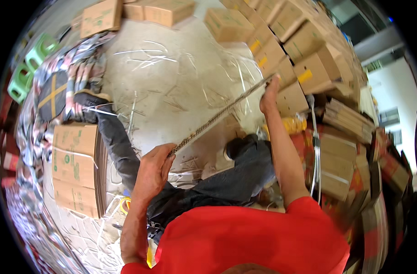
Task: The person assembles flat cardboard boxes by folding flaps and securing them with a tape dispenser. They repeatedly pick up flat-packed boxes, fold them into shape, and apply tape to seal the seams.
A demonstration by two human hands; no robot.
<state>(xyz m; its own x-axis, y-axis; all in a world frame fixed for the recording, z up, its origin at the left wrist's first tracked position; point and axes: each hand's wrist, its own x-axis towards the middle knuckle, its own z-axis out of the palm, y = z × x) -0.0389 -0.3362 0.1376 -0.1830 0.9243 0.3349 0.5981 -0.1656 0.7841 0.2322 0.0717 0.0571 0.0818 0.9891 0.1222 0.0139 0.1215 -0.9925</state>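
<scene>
A long piece of folded corrugated cardboard [220, 114], seen nearly edge-on, slants across the space above my legs from near left to far right. Fingers of my left hand [154, 168] are closed around its near end. At the far end, my right hand [270, 93] grips the cardboard with the arm stretched out. The broad face of the cardboard is mostly hidden from this angle. Both of my legs, in dark trousers, are spread below it.
A strapped bundle of flattened boxes [76, 169] stands at left, near a yellow tape roll [125, 205]. Boxes [309, 68] pile up at far right. White straps [151, 57] litter the floor. Green stools [21, 82], a yellow bottle [294, 123] and more cardboard [338, 164] flank me.
</scene>
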